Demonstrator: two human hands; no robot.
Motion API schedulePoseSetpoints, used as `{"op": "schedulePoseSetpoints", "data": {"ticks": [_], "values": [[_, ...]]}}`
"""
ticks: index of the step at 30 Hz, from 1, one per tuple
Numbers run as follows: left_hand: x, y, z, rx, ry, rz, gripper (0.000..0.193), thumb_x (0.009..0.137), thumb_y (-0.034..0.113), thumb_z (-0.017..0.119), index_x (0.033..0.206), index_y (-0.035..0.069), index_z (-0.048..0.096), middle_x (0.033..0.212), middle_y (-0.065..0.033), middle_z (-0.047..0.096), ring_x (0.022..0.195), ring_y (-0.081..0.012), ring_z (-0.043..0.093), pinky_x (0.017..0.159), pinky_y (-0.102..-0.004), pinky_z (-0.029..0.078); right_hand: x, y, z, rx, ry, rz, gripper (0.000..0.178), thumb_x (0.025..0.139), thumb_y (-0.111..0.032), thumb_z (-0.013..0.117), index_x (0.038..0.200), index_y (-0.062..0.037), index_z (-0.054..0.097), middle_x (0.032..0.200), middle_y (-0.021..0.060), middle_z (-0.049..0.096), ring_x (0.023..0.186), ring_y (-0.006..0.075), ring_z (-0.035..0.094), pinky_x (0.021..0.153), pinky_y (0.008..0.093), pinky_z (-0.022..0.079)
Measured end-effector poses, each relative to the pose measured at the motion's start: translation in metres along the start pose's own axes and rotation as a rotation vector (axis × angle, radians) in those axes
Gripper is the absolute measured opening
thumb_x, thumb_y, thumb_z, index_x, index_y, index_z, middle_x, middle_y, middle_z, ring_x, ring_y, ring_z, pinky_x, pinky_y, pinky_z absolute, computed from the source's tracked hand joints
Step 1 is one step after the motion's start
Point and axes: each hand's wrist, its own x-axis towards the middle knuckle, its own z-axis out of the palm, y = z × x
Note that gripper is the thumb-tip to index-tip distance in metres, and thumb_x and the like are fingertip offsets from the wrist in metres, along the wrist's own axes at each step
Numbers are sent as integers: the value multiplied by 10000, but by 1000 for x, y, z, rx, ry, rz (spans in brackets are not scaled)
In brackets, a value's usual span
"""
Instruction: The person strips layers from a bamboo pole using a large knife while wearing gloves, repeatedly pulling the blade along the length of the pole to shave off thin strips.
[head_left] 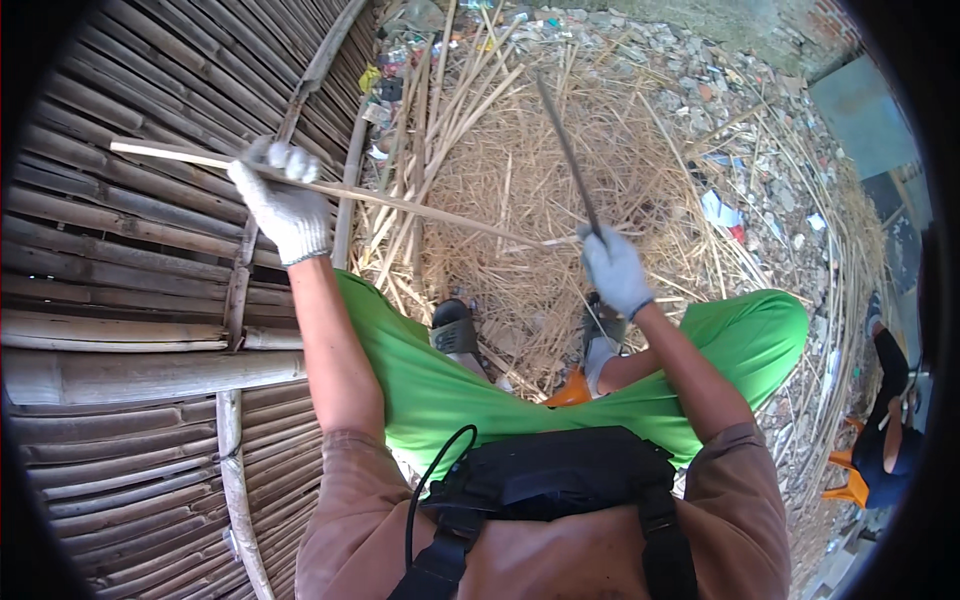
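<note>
My left hand (285, 205), in a white knit glove, is closed around a long pale bamboo strip (420, 208). The strip runs from beside the bamboo wall on the left across to just short of my other hand. My right hand (615, 270), also gloved, grips a long, narrow dark knife (567, 148), slightly blurred. Its blade points up and away from me, and its handle is hidden in the glove. The blade rises beyond the strip's right end; whether they touch I cannot tell.
A wall of bamboo slats (120, 250) stands close on my left. Shavings (560, 130) cover the ground between my feet, with several loose bamboo strips (435, 130) near the wall. Rubble and litter (720, 215) lie to the right. Another person (890, 430) sits at the far right by an orange stool (848, 488).
</note>
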Motion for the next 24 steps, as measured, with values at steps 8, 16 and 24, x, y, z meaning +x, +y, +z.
{"op": "schedulePoseSetpoints", "data": {"ticks": [8, 16, 24], "values": [[-17, -20, 55, 197, 176, 5, 519, 1033, 629, 580, 934, 121, 557, 624, 59, 328, 497, -87, 233, 427, -273, 212, -17, -98, 68, -177, -172, -118, 461, 1067, -424, 498, 1251, -17, 612, 884, 219, 713, 857, 419, 717, 773, 517, 554], [-38, -25, 74, 209, 83, 29, 608, 1034, 708, 493, 848, 133, 546, 582, 59, 267, 470, -96, 209, 409, -281, 190, -10, -136, 108, -422, -327, -259, 376, 1078, -371, 451, 1057, -25, 597, 829, 279, 696, 797, 480, 693, 758, 590, 554], [-42, -21, 64, 99, -96, 9, 578, 1032, 687, 518, 857, 143, 600, 599, 63, 329, 475, -88, 236, 399, -273, 240, -16, -130, 103, -449, -285, -237, 359, 1057, -338, 491, 966, -15, 617, 750, 250, 677, 725, 462, 686, 705, 580, 557]]}}
